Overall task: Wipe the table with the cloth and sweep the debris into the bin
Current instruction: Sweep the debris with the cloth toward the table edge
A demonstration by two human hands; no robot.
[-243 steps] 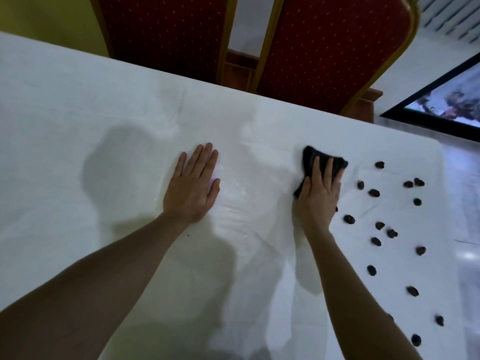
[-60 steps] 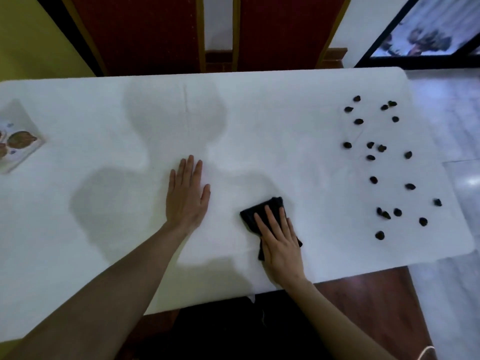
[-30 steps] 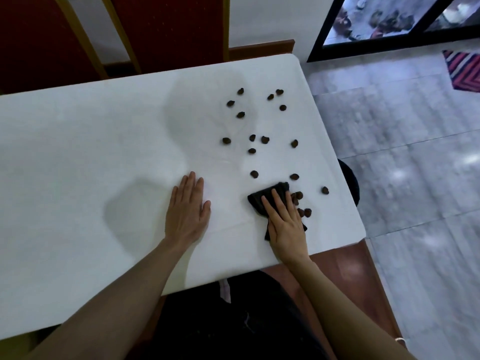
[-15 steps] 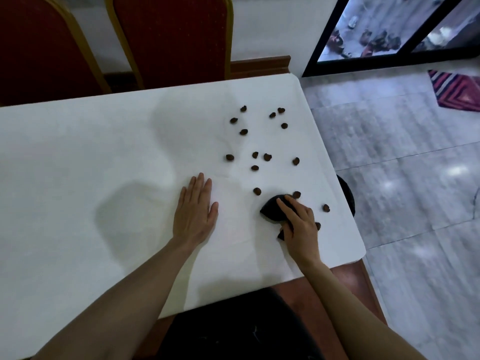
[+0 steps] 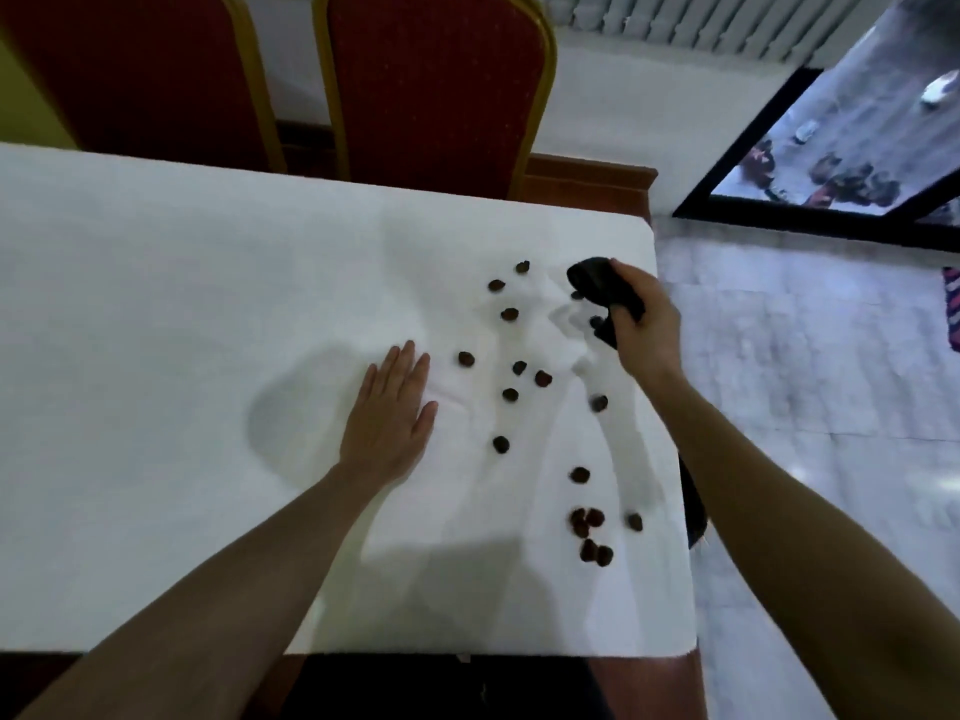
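Note:
A white table point(image 5: 156, 314) fills the left and middle of the head view. Several small dark brown bits of debris point(image 5: 510, 393) lie scattered over its right end, with a cluster point(image 5: 589, 532) near the front right. My right hand point(image 5: 641, 324) grips a bunched black cloth point(image 5: 597, 280) near the far right corner, at or just above the surface. My left hand point(image 5: 389, 423) rests flat on the table, palm down, fingers apart, left of the debris. A dark bin point(image 5: 693, 504) shows as a sliver below the table's right edge, mostly hidden.
Two red chairs with gold frames point(image 5: 431, 90) stand behind the far edge. Grey tiled floor point(image 5: 831, 407) lies to the right. A dark-framed glass door point(image 5: 857, 127) is at the upper right, and a striped rug point(image 5: 951, 314) at the right border.
My right hand has carried the cloth from the front right of the table to the far right corner, bunching it. Debris near the front lies in a tighter cluster. My left hand stays flat.

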